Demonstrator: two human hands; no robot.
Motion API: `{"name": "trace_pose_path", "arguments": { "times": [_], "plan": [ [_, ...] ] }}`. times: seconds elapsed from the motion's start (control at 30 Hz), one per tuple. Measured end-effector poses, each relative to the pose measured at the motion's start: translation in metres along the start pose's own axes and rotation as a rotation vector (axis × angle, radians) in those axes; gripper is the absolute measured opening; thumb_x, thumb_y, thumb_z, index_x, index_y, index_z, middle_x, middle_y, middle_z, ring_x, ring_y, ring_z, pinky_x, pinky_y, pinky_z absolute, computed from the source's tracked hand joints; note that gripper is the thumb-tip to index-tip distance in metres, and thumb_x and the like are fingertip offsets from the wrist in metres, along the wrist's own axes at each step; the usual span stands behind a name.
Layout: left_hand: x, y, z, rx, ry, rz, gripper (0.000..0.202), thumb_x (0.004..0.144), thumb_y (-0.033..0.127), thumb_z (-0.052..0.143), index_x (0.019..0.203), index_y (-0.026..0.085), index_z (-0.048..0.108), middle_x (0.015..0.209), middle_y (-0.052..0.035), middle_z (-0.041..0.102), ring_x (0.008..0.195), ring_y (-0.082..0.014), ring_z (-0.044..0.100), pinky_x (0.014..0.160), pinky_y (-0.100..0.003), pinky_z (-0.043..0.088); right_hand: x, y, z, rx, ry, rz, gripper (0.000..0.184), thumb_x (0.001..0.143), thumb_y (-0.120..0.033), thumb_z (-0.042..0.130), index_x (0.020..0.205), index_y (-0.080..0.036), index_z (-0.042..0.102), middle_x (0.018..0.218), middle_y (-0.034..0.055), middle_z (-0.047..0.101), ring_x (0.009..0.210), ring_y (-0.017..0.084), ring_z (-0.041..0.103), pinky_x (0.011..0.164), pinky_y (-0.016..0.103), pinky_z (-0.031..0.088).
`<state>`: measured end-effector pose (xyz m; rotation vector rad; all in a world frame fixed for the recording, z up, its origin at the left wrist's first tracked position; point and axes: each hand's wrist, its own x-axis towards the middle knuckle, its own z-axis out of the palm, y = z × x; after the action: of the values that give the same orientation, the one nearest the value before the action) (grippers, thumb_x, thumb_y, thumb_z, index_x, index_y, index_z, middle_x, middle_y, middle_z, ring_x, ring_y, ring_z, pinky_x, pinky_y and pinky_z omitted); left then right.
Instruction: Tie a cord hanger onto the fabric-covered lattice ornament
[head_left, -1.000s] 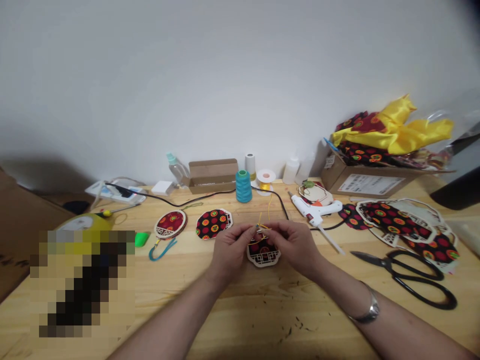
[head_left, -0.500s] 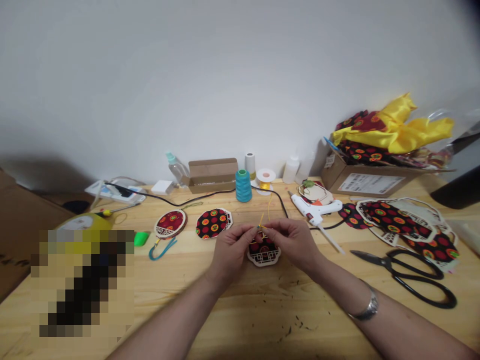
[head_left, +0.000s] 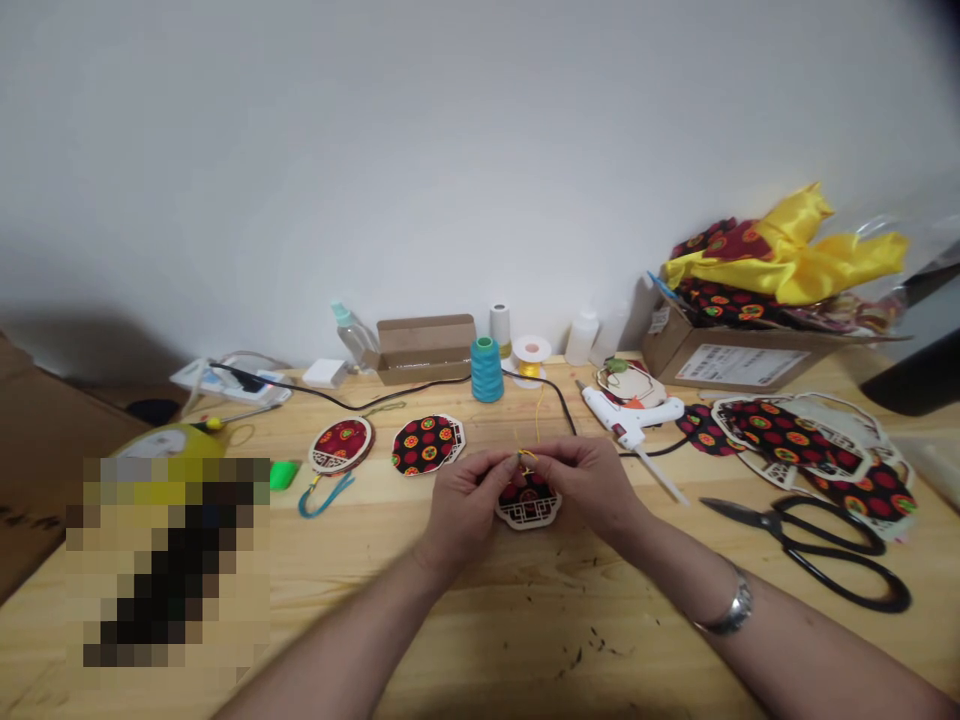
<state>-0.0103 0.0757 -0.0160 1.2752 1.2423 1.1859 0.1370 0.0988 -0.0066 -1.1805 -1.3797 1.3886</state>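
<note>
My left hand (head_left: 474, 492) and my right hand (head_left: 592, 483) meet near the middle of the table, thumbs and index fingers pinched close together. Between the fingertips is a yellow cord (head_left: 527, 455), whose strand runs back toward a white spool (head_left: 532, 349) wound with yellow. Just below the fingers lies an ornament (head_left: 529, 510) with a pale wooden lattice frame over dark patterned fabric. Its upper part is hidden by my hands, and the cord's join to it is hard to make out.
Right of my hands lie a white glue gun (head_left: 630, 418) and black scissors (head_left: 776, 524). A turquoise thread cone (head_left: 486, 372) stands behind. To the left are a patterned octagonal piece (head_left: 426, 446) and a round ornament (head_left: 342, 445) with a blue cord. A cardboard box (head_left: 675, 350) holds fabric.
The fingertips have shifted slightly on the yellow cord, and the short strand above them now points differently. Both hands stay pinched over the ornament.
</note>
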Motion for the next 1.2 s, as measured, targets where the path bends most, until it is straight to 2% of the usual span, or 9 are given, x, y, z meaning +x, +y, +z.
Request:
{"name": "trace_pose_path", "arguments": {
  "times": [0.37,0.5,0.57,0.7,0.77,0.87,0.97,1.07,1.2],
  "plan": [
    [-0.0028,0.0006,0.0012,-0.08,-0.048,-0.042,0.017,0.076,0.028,0.061,0.066,0.016,0.069,0.058,0.0007,0.059,0.054,-0.01,0.048,0.052,-0.02,0.039,-0.0008,0.0002,0.002,0.145,-0.014,0.092,0.018,0.065,-0.032,0.068,0.069,-0.014,0.069,0.056,0.0005,0.065,0.048,0.01,0.054,0.047,0.021,0.043],
    [-0.0051,-0.0011,0.0019,-0.164,-0.097,-0.083,0.02,0.079,0.029,0.056,0.081,0.014,0.07,0.05,0.002,0.055,0.044,-0.0079,0.043,0.046,-0.02,0.036,-0.0014,-0.0032,0.0002,0.198,-0.049,0.09,0.019,0.066,-0.034,0.068,0.068,-0.015,0.068,0.057,0.0004,0.064,0.05,0.01,0.055,0.05,0.023,0.044],
    [-0.0046,-0.0021,0.0021,-0.263,-0.1,-0.12,0.023,0.081,0.029,0.054,0.088,0.013,0.069,0.047,0.0019,0.055,0.044,-0.0091,0.047,0.048,-0.021,0.038,-0.0014,-0.0039,-0.0004,0.218,-0.047,0.087,0.019,0.066,-0.034,0.069,0.069,-0.015,0.068,0.059,0.0009,0.065,0.052,0.011,0.056,0.052,0.023,0.045],
    [-0.0017,-0.0026,0.0025,-0.456,-0.003,-0.187,0.024,0.079,0.032,0.057,0.094,0.016,0.067,0.073,-0.0033,0.067,0.062,-0.0143,0.061,0.06,-0.026,0.047,-0.0018,-0.0043,-0.0002,0.244,-0.046,0.092,0.02,0.065,-0.034,0.07,0.071,-0.014,0.069,0.062,0.0026,0.067,0.054,0.013,0.058,0.053,0.025,0.046],
    [-0.0009,-0.0017,0.0028,-0.47,-0.009,-0.204,0.025,0.078,0.033,0.058,0.092,0.015,0.067,0.073,-0.0037,0.067,0.063,-0.0147,0.061,0.061,-0.027,0.048,-0.0021,-0.0047,0.0002,0.252,-0.066,0.093,0.021,0.066,-0.034,0.069,0.071,-0.014,0.069,0.06,0.0027,0.067,0.053,0.013,0.058,0.053,0.026,0.047],
    [-0.0011,0.0007,0.0032,-0.373,-0.074,-0.176,0.024,0.078,0.034,0.058,0.089,0.014,0.068,0.054,0.0008,0.06,0.046,-0.0078,0.05,0.048,-0.02,0.041,-0.0019,-0.0048,0.0005,0.251,-0.06,0.089,0.019,0.065,-0.033,0.07,0.07,-0.015,0.069,0.06,0.0017,0.067,0.052,0.011,0.058,0.052,0.024,0.046],
    [-0.0013,0.0032,0.003,-0.304,-0.059,-0.155,0.02,0.073,0.029,0.065,0.086,0.015,0.07,0.055,0.0029,0.059,0.041,-0.0033,0.04,0.041,-0.016,0.033,-0.0011,-0.0029,0.0008,0.251,-0.038,0.09,0.017,0.063,-0.031,0.071,0.069,-0.015,0.069,0.062,0.0011,0.068,0.054,0.01,0.058,0.054,0.022,0.046],
    [-0.0013,0.0043,0.0024,-0.177,-0.017,-0.119,0.017,0.071,0.025,0.067,0.085,0.017,0.072,0.058,0.0022,0.063,0.048,-0.0064,0.049,0.047,-0.017,0.039,-0.0004,0.0,0.0014,0.251,-0.033,0.093,0.017,0.063,-0.032,0.071,0.069,-0.016,0.07,0.061,0.0008,0.068,0.053,0.01,0.058,0.053,0.023,0.046],
    [-0.0034,0.0015,0.0022,0.097,0.045,0.05,0.017,0.075,0.024,0.062,0.088,0.02,0.072,0.071,-0.0007,0.07,0.063,-0.0129,0.06,0.059,-0.022,0.047,-0.0004,0.0027,0.0021,0.249,-0.039,0.099,0.019,0.064,-0.032,0.071,0.071,-0.015,0.07,0.062,0.0014,0.068,0.053,0.011,0.058,0.052,0.022,0.046]
  ]
}}
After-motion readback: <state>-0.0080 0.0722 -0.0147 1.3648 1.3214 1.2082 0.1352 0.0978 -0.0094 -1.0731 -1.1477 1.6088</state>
